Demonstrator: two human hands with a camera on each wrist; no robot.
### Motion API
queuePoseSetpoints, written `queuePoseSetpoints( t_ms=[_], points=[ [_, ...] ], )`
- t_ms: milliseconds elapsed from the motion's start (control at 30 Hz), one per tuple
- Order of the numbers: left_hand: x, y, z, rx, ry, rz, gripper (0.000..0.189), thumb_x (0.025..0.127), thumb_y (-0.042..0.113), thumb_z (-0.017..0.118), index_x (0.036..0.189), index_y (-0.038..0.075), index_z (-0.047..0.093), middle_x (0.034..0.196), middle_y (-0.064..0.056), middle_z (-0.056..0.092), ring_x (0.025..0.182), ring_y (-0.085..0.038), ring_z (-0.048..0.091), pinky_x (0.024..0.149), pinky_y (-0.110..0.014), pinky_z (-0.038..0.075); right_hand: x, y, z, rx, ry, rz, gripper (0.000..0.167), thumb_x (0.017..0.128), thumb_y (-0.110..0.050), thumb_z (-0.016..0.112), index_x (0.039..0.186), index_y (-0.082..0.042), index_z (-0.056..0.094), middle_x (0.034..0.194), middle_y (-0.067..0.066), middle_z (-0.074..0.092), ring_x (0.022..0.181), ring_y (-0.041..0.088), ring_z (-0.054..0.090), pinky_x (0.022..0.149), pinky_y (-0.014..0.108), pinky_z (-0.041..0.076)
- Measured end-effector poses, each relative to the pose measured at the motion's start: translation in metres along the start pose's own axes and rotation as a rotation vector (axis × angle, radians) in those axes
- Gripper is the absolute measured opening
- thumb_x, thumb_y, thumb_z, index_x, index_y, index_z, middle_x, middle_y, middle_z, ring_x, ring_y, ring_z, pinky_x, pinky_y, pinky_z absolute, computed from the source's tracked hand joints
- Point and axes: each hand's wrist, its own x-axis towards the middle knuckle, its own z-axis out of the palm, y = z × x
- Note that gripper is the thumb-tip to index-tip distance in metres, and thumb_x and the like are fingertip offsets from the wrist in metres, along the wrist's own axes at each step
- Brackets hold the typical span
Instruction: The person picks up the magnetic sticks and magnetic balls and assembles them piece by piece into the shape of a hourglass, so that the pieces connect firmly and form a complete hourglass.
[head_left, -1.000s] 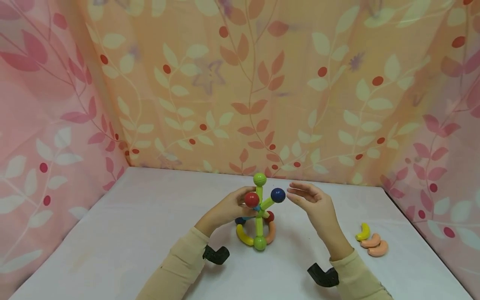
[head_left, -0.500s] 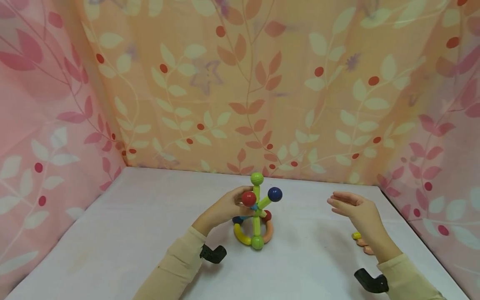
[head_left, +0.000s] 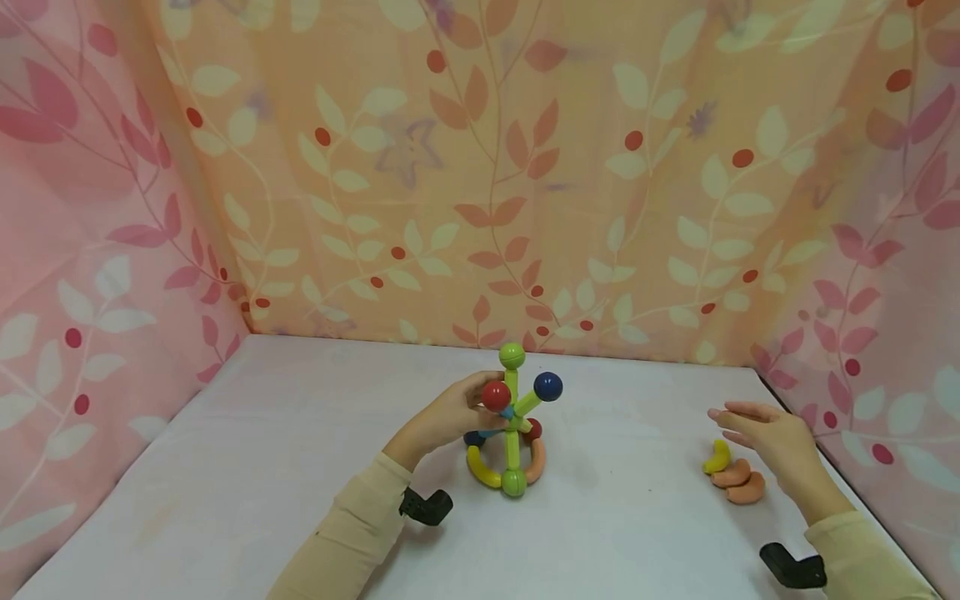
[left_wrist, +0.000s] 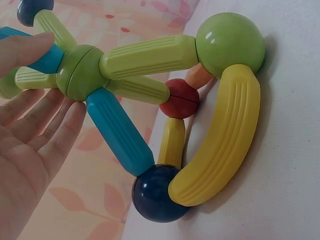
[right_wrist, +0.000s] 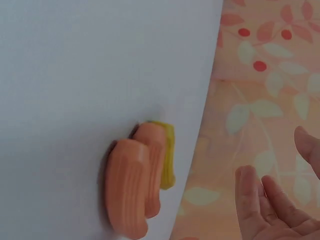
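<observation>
My left hand [head_left: 444,417] holds a magnetic ball-and-stick model [head_left: 513,450], which stands on a ring of curved sticks and balls. In the left wrist view, the thumb presses a blue stick [left_wrist: 45,60] while the fingers lie against the green centre ball [left_wrist: 80,72]. Sticks from that centre end in red, blue and green balls. Over at the right, my right hand [head_left: 780,446] hovers with nothing in its relaxed fingers, beside a loose yellow curved stick [head_left: 717,458] and two orange curved sticks [head_left: 747,490]. Its thumb and fingers are apart in the right wrist view.
A white cloth covers the table [head_left: 300,467]. Leaf-patterned curtains [head_left: 360,208] rise behind it and on both sides. A black wrist mount [head_left: 427,507] sits under the left wrist, and another black mount [head_left: 793,567] under the right.
My right hand has moved away from the model's blue ball, rightward to the loose curved sticks. The left hand keeps its hold on the model, which stays in place.
</observation>
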Motion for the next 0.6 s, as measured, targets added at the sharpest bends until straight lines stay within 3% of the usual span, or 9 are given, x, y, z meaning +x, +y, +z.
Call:
queuePoseSetpoints(
  t_ms=[67,167,233,300,367,433,500,600],
  points=[
    [0.001,0.001,0.0,-0.005,-0.003,-0.001,0.064,0.09,0.017,0.074,0.146,0.025,0.046,0.142,-0.006,0.056,0.132,-0.029,0.05,0.108,-0.054,0.046,0.004,0.006,-0.005,-0.037,-0.003,0.029,0.09,0.087,-0.064,0.062,0.146,0.0,0.043,0.152,0.026,0.041,0.105,0.015,0.07,0.109,0.073,0.024],
    [0.001,0.0,0.0,-0.004,-0.002,0.004,0.063,0.09,0.017,0.074,0.146,0.024,0.046,0.142,-0.006,0.056,0.132,-0.03,0.051,0.109,-0.055,0.045,0.009,0.012,-0.011,-0.08,-0.022,0.086,0.093,0.088,-0.069,0.057,0.149,-0.001,0.039,0.159,0.029,0.024,0.131,0.042,0.051,0.105,0.075,0.027],
    [0.002,0.0,0.0,-0.004,0.001,0.01,0.063,0.09,0.017,0.073,0.146,0.022,0.046,0.143,-0.006,0.055,0.134,-0.031,0.05,0.11,-0.058,0.043,0.012,0.017,-0.014,-0.074,-0.038,0.124,0.095,0.088,-0.07,0.056,0.15,-0.001,0.037,0.16,0.029,0.02,0.139,0.048,0.038,0.104,0.077,0.025],
    [0.001,-0.002,0.0,0.003,0.008,0.012,0.064,0.09,0.017,0.074,0.147,0.02,0.046,0.145,-0.005,0.054,0.135,-0.032,0.05,0.11,-0.061,0.04,0.014,0.023,-0.016,-0.062,-0.064,0.139,0.094,0.089,-0.069,0.055,0.151,-0.001,0.036,0.16,0.029,0.021,0.141,0.049,0.033,0.104,0.078,0.024],
    [0.001,-0.002,0.0,0.001,0.009,0.012,0.063,0.09,0.017,0.073,0.147,0.019,0.046,0.146,-0.006,0.054,0.136,-0.033,0.049,0.111,-0.062,0.04,0.015,0.03,-0.018,-0.055,-0.087,0.138,0.09,0.091,-0.067,0.055,0.15,-0.002,0.038,0.159,0.028,0.026,0.141,0.048,0.034,0.107,0.075,0.025],
    [0.0,-0.003,0.0,0.002,0.009,0.01,0.064,0.09,0.017,0.074,0.147,0.019,0.046,0.146,-0.006,0.054,0.135,-0.033,0.05,0.111,-0.062,0.04,0.018,0.036,-0.02,-0.05,-0.104,0.135,0.084,0.091,-0.065,0.056,0.147,-0.002,0.044,0.152,0.023,0.043,0.133,0.044,0.045,0.108,0.072,0.028],
    [0.0,-0.003,0.0,-0.002,0.006,0.013,0.064,0.09,0.017,0.073,0.148,0.019,0.045,0.146,-0.006,0.053,0.135,-0.033,0.05,0.111,-0.06,0.04,0.021,0.042,-0.022,-0.047,-0.124,0.122,0.079,0.092,-0.062,0.057,0.144,-0.002,0.05,0.139,0.013,0.061,0.119,0.028,0.06,0.108,0.065,0.034],
    [0.0,-0.003,0.0,-0.002,0.004,0.021,0.065,0.09,0.018,0.073,0.148,0.019,0.044,0.146,-0.006,0.053,0.135,-0.033,0.049,0.111,-0.06,0.04,0.026,0.048,-0.024,-0.039,-0.12,0.125,0.071,0.091,-0.056,0.064,0.133,0.0,0.06,0.106,-0.008,0.075,0.092,0.0,0.065,0.098,0.036,0.05]
  ],
)
